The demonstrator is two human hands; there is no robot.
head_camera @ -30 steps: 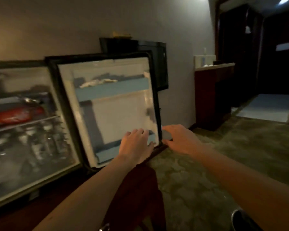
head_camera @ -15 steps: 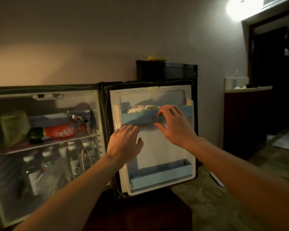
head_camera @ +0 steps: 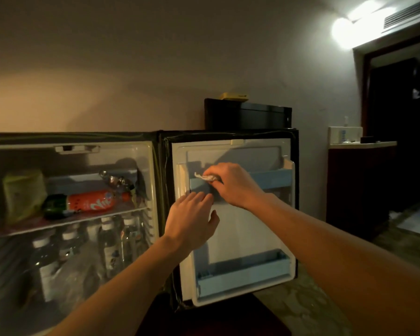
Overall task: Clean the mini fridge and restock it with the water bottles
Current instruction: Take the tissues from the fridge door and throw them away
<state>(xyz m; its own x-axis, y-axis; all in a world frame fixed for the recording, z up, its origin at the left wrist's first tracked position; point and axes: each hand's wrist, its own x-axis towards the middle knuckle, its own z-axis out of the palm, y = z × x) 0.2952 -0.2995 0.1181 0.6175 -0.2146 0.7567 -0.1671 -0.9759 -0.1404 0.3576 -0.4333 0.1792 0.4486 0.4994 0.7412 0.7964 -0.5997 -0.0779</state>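
The fridge (head_camera: pixel 68 151) stands with its door (head_camera: pixel 233 221) swung fully open to the right, inner liner facing the camera, which gives both hands direct access to the door shelves.

Right hand (head_camera: pixel 230 185): fingers curled around a crumpled white tissue (head_camera: pixel 203 177) at the left end of the upper door shelf (head_camera: pixel 274 177). The grasp is a pinch between thumb and fingertips; whether the tissue is being lifted out or rubbed along the rail cannot be determined. The likely purpose is clearing or wiping that shelf — a cleaning step.

Left hand (head_camera: pixel 192 220): released, fingers extended and relaxed, holding nothing. The fingertips lie against the liner just below the upper shelf, probably to steady the door against the push of the other hand.

Water bottles (head_camera: pixel 107 241) stand upright in the lower compartment, under the wire shelf (head_camera: pixel 83 218). Restocking looks partly or wholly in place; the exact count is unclear in the dim light.

Materials and shapes:
- Liner: smooth, glossy white plastic with rounded moulded corners.
- Door shelves: pale blue plastic rails, straight-edged; the lower door shelf (head_camera: pixel 243 275) appears to hold nothing.
- Soda bottle (head_camera: pixel 87 203): orange label, lying on its side on the wire shelf.
- Green pack (head_camera: pixel 22 192): soft, matte, upright at the far left.
- Tissue: thin, wrinkled — easily torn when damp.
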